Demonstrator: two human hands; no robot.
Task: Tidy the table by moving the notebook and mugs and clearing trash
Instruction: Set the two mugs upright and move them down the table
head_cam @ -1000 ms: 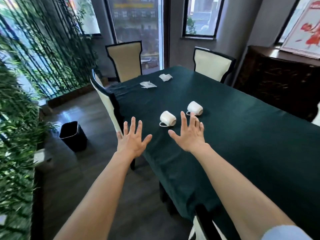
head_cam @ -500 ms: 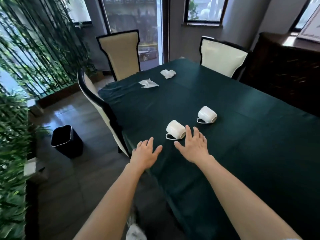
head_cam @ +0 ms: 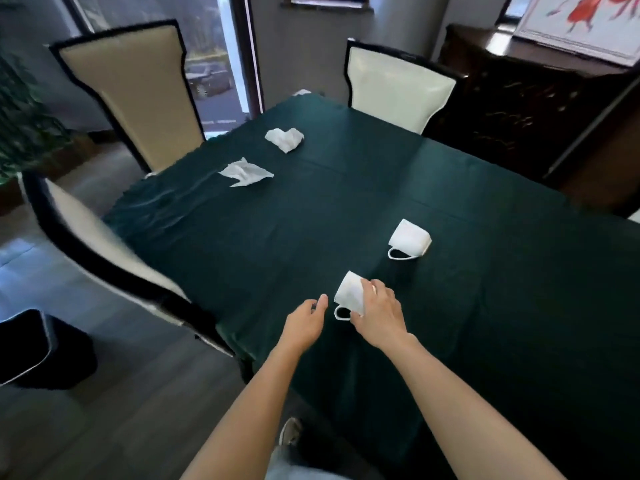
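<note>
Basically the right hand [head_cam: 379, 311] was closing on the near tipped-over white ceramic mug [head_cam: 350, 294], base pointing far-left, handle [head_cam: 341, 314] nearest; left hand [head_cam: 304, 322] hovered open just beside, left of it.

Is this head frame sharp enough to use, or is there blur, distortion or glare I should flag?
Head view: the left edge smears with motion blur, worst on the near chair and plant; wide-angle bending tilts the far chairs; window light glares off the sideboard top; the mug under the right hand and both tissues stay readable; the left hand is slightly soft.
</note>
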